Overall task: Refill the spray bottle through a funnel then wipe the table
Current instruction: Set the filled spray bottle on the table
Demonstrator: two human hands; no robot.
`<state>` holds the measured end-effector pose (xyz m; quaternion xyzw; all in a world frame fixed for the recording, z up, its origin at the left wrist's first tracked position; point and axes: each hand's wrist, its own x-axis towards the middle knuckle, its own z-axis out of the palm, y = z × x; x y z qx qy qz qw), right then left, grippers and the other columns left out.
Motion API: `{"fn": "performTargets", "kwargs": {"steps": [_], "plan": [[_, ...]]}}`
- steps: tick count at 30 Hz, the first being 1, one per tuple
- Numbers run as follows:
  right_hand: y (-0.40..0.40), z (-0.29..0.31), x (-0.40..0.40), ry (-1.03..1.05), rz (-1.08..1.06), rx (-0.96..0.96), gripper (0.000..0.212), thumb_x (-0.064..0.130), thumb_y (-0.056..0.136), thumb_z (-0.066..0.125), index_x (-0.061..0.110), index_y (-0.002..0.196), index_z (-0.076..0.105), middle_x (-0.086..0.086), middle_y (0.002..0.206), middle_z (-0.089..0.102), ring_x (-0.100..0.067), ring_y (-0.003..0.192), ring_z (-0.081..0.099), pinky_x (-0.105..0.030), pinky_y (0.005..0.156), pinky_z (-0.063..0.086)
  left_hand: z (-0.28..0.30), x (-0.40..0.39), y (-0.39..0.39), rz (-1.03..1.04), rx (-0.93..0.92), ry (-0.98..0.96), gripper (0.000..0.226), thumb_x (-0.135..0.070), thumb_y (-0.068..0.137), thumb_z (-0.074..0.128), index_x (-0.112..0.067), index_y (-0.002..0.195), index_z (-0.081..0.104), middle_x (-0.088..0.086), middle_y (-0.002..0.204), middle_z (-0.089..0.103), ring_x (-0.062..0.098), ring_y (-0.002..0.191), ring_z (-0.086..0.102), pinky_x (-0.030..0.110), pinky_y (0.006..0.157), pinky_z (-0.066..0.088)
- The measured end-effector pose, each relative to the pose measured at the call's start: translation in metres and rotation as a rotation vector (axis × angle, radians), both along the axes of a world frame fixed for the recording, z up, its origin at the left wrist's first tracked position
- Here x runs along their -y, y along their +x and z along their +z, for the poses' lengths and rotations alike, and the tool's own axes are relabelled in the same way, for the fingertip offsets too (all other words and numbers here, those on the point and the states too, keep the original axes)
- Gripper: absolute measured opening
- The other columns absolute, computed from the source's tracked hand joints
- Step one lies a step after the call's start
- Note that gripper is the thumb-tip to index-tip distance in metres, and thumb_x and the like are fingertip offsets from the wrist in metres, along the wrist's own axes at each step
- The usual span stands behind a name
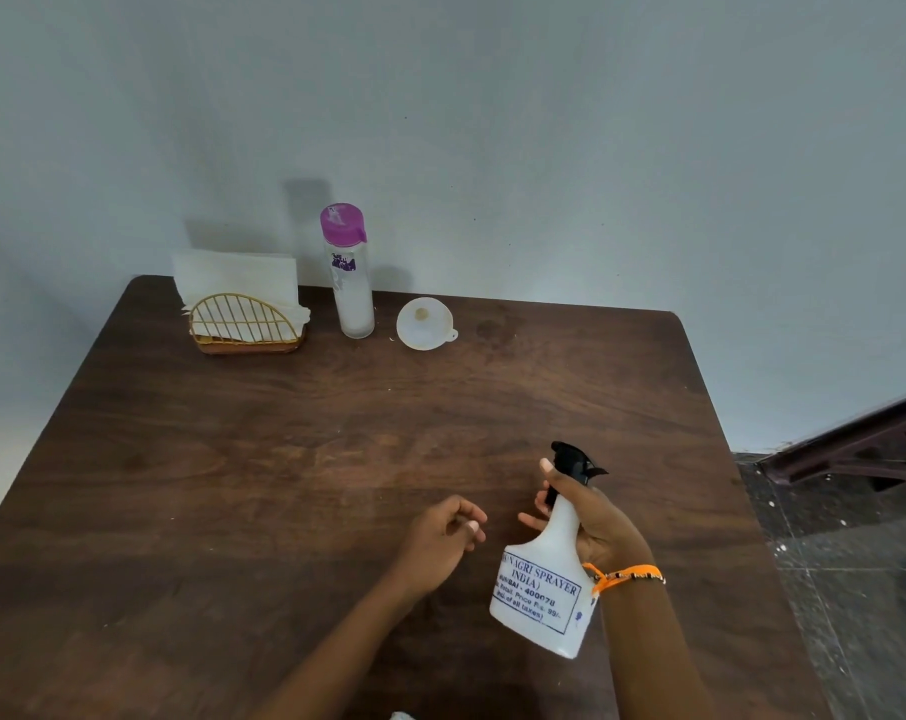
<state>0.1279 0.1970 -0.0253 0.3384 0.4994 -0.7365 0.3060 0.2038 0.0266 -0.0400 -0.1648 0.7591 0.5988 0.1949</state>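
My right hand [594, 517] grips the neck of a white spray bottle [544, 589] with a black trigger head, held tilted above the dark wooden table [284, 433] near its front right. My left hand [443, 537] hovers just left of the bottle, fingers loosely curled and holding nothing. A white funnel [424, 323] lies on the table at the back, its wide mouth facing me. Left of it stands a clear water bottle [349, 278] with a purple cap, partly filled.
A gold wire holder with white paper napkins [240, 304] stands at the back left by the wall. The table's right edge drops to a dark tiled floor [856, 589], where dark wooden furniture [856, 449] stands.
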Motion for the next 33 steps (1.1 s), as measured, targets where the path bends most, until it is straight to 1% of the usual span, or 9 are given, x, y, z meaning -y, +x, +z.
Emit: {"fn": "performTargets", "kwargs": {"steps": [3, 8, 14, 17, 20, 22, 25, 27, 33], "plan": [[0.001, 0.001, 0.001, -0.03, 0.039, 0.002, 0.046, 0.014, 0.067, 0.075, 0.003, 0.107, 0.055, -0.011, 0.081, 0.056, -0.019, 0.075, 0.058, -0.047, 0.064, 0.057, -0.003, 0.001, 0.002, -0.023, -0.012, -0.04, 0.015, -0.012, 0.093, 0.048, -0.02, 0.093, 0.06, -0.006, 0.084, 0.065, 0.005, 0.077, 0.059, 0.013, 0.069, 0.046], [0.0, -0.002, 0.002, 0.019, -0.007, 0.008, 0.049, 0.011, 0.076, 0.072, 0.003, 0.12, 0.051, -0.011, 0.087, 0.051, -0.017, 0.075, 0.053, -0.048, 0.065, 0.057, -0.007, 0.001, 0.004, -0.05, -0.015, -0.058, 0.015, -0.012, 0.093, 0.048, -0.021, 0.093, 0.059, -0.006, 0.083, 0.065, 0.006, 0.077, 0.059, 0.017, 0.072, 0.047], [0.003, 0.001, 0.002, -0.014, 0.084, -0.026, 0.049, 0.012, 0.073, 0.071, 0.001, 0.117, 0.053, -0.015, 0.089, 0.058, -0.025, 0.093, 0.059, -0.048, 0.069, 0.055, -0.006, 0.002, 0.003, -0.041, -0.005, -0.052, 0.014, -0.014, 0.094, 0.048, -0.02, 0.096, 0.06, -0.005, 0.087, 0.065, 0.007, 0.082, 0.06, 0.017, 0.072, 0.047], [0.005, 0.006, 0.002, -0.081, 0.221, -0.012, 0.042, 0.01, 0.069, 0.072, 0.002, 0.107, 0.056, -0.014, 0.089, 0.059, -0.025, 0.089, 0.06, -0.049, 0.07, 0.056, -0.007, 0.002, 0.002, -0.044, 0.007, -0.056, 0.014, -0.015, 0.094, 0.048, -0.02, 0.098, 0.06, -0.005, 0.089, 0.065, 0.007, 0.084, 0.061, 0.017, 0.072, 0.047], [0.004, 0.005, 0.006, 0.161, 0.366, -0.039, 0.047, 0.013, 0.076, 0.073, 0.003, 0.117, 0.052, -0.015, 0.098, 0.057, -0.023, 0.096, 0.056, -0.047, 0.074, 0.055, -0.008, 0.001, 0.003, -0.038, -0.006, -0.036, 0.014, -0.012, 0.093, 0.048, -0.017, 0.097, 0.061, -0.004, 0.086, 0.066, 0.008, 0.08, 0.06, 0.021, 0.075, 0.049], [0.004, 0.001, 0.01, 0.178, 0.339, -0.061, 0.044, 0.015, 0.078, 0.072, 0.005, 0.116, 0.052, -0.015, 0.102, 0.057, -0.024, 0.101, 0.055, -0.048, 0.078, 0.054, -0.01, 0.0, 0.004, -0.042, -0.01, -0.03, 0.014, -0.011, 0.093, 0.048, -0.017, 0.095, 0.061, -0.003, 0.085, 0.066, 0.008, 0.079, 0.06, 0.023, 0.076, 0.049], [0.006, 0.0, 0.01, 0.008, 0.243, 0.005, 0.022, 0.014, 0.081, 0.068, 0.003, 0.098, 0.059, -0.013, 0.085, 0.056, -0.022, 0.087, 0.057, -0.048, 0.076, 0.056, -0.011, 0.0, 0.005, -0.038, -0.01, -0.021, 0.015, -0.012, 0.092, 0.049, -0.021, 0.092, 0.06, -0.003, 0.085, 0.066, 0.008, 0.08, 0.061, 0.021, 0.076, 0.049], [0.006, -0.002, 0.01, 0.005, 0.192, 0.045, 0.019, 0.017, 0.081, 0.068, 0.002, 0.09, 0.06, -0.013, 0.077, 0.055, -0.022, 0.079, 0.056, -0.045, 0.073, 0.056, -0.01, 0.001, 0.005, -0.031, -0.016, -0.024, 0.015, -0.011, 0.093, 0.048, -0.018, 0.095, 0.061, -0.003, 0.085, 0.066, 0.008, 0.079, 0.06, 0.018, 0.073, 0.048], [0.005, -0.015, 0.017, 0.182, 0.154, 0.035, 0.05, 0.023, 0.075, 0.075, -0.002, 0.113, 0.053, -0.013, 0.084, 0.054, -0.021, 0.075, 0.058, -0.033, 0.062, 0.057, -0.011, 0.002, 0.003, -0.022, -0.003, -0.017, 0.014, -0.013, 0.093, 0.048, -0.019, 0.095, 0.061, -0.004, 0.086, 0.066, 0.01, 0.082, 0.061, 0.021, 0.076, 0.048]]}}
